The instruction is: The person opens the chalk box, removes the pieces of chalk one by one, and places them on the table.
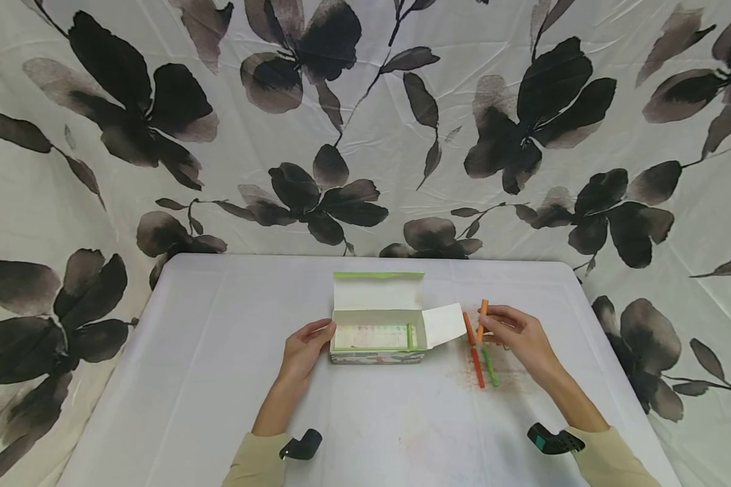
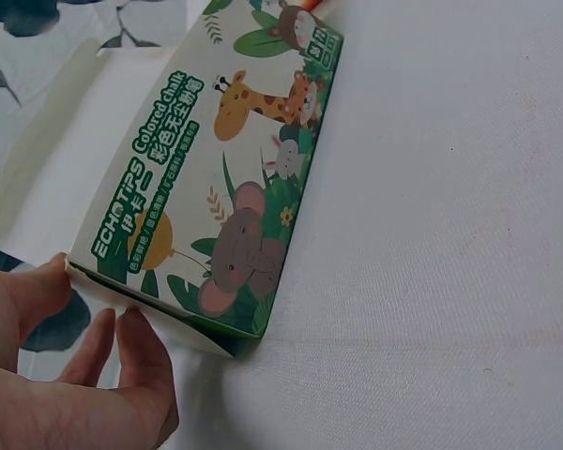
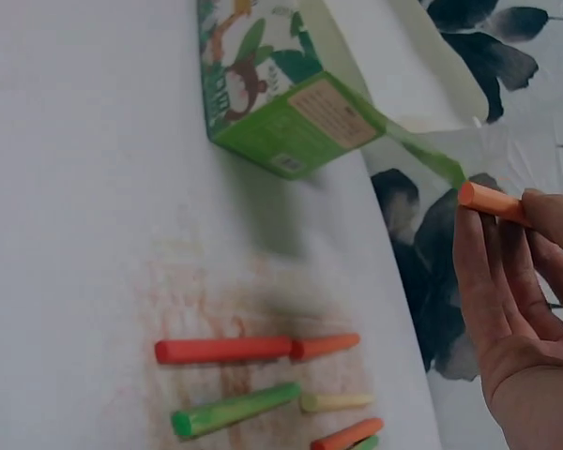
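left hand (image 1: 307, 348) relaxed, fingers straight — right hand (image 1: 514, 331) pinching, fingers curled.

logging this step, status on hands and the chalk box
Left hand steadies open chalk box. Right hand pinches orange chalk beside box flap. Red chalk and green chalk loose on table; nothing blocking.

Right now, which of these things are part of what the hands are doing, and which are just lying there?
In use:
chalk box, steadied by left hand
orange chalk, pinched by right hand

Lying about:
red chalk
green chalk
table
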A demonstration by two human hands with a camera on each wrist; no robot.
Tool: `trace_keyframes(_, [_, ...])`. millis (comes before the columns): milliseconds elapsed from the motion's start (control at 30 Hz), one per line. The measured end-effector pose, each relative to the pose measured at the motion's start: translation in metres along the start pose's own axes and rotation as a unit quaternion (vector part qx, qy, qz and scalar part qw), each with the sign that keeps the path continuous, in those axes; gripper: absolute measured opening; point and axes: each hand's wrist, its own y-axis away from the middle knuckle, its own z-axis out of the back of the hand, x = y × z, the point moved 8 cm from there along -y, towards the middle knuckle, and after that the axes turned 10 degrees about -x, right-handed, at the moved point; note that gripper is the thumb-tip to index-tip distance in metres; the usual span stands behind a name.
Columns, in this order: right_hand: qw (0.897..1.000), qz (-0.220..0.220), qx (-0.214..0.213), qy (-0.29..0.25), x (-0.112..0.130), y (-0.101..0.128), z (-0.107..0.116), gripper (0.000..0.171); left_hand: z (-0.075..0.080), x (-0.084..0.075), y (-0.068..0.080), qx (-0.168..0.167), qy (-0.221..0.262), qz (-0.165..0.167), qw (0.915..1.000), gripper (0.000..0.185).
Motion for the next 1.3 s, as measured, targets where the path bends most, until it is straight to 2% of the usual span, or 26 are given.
trace_keyframes(133, [1.000,-0.018,-0.009,0.003,-0.013,0.008,0.010,0.049,0.000,0.001,0.000,0.002,-0.004,0.000,1.0000,0.039])
trace_keyframes(433, [0.996,-0.058,-0.023,0.066,-0.043,0.019,0.028,0.055,0.000,-0.001,0.001,-0.003,-0.009,-0.002,1.0000,0.038])
trace_keyframes(767, [0.992,-0.055,-0.018,0.116,-0.071,0.026,0.034,0.044,0.000,-0.003,0.000,-0.001,-0.014,-0.006,0.9999,0.040])
trace_keyframes(867, [0.986,-0.041,-0.018,0.164,-0.076,0.027,0.033,0.037,-0.001,-0.003,-0.001,-0.002,-0.012,-0.004,0.9999,0.039])
trace_keyframes(1000, [0.972,-0.004,-0.027,0.233,-0.077,0.028,0.032,0.029,-0.001,-0.002,0.000,-0.004,-0.010,-0.002,0.9999,0.038])
trace_keyframes(1100, [0.967,0.012,-0.034,0.253,-0.076,0.028,0.030,0.026,0.000,-0.001,0.000,-0.005,-0.012,-0.002,0.9999,0.038])
trace_keyframes(1300, [0.963,0.029,-0.038,0.266,-0.071,0.027,0.025,0.022,0.001,-0.001,0.002,0.000,-0.006,0.001,1.0000,0.039])
